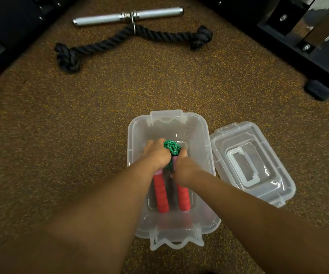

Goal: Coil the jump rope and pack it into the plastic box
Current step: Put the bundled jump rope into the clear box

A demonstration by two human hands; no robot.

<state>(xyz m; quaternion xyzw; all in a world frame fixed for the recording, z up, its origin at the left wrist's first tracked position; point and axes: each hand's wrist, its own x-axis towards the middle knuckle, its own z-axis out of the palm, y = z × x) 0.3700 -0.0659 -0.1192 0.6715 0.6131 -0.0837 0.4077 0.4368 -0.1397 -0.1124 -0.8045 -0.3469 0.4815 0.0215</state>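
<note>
The jump rope has a green braided cord (171,148) bunched into a coil and two red foam handles (161,196) lying side by side. It sits inside the clear plastic box (138,125), handles pointing toward me. My left hand (155,155) and my right hand (183,167) are both down in the box, closed around the coil where the handles meet the cord. Most of the coil is hidden under my fingers.
The box's clear lid (252,165) lies upside down on the speckled brown floor just right of the box. Farther away lie a thick black rope attachment (108,46) and a metal bar (128,15). Black machine frames stand at the far left and far right (306,52).
</note>
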